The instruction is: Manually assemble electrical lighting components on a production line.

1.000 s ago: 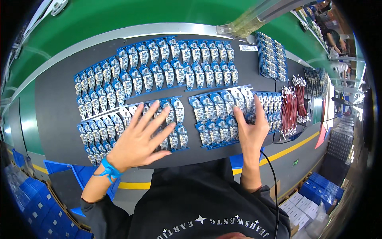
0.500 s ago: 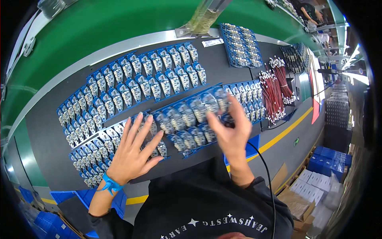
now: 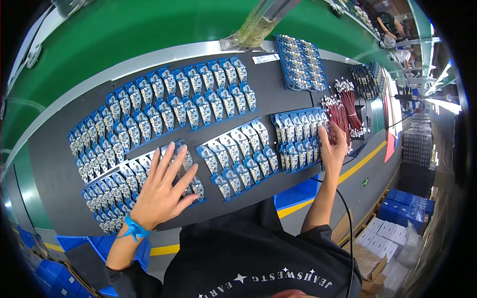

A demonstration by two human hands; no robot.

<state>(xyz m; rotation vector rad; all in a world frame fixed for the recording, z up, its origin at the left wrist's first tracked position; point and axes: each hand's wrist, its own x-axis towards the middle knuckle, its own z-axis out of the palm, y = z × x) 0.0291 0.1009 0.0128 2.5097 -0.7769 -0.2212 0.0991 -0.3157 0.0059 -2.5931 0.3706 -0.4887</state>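
Observation:
Several panels of small blue circuit boards with silvery parts lie on a dark work table. My left hand (image 3: 160, 191), with a blue band at its wrist, rests with fingers spread over the right end of the near-left panel (image 3: 130, 174). Between my hands lies a separate panel (image 3: 238, 159), touched by neither. My right hand (image 3: 334, 149) is at the right edge of another board panel (image 3: 298, 141), its thumb on the edge and its fingers bent around it. The fingertips partly hide the edge, next to bundled red wires (image 3: 338, 116).
Two long rows of board panels (image 3: 164, 107) fill the far left. A panel with pale parts (image 3: 300, 64) lies at the back, with dark stacked boards (image 3: 367, 77) to its right. A metal post (image 3: 253, 30) rises behind the table. A black cable (image 3: 345, 213) hangs past my right arm.
The middle panel, blurred under my right hand before, now lies flat on the table. My right hand has moved right to another panel's edge. My left hand has barely moved.

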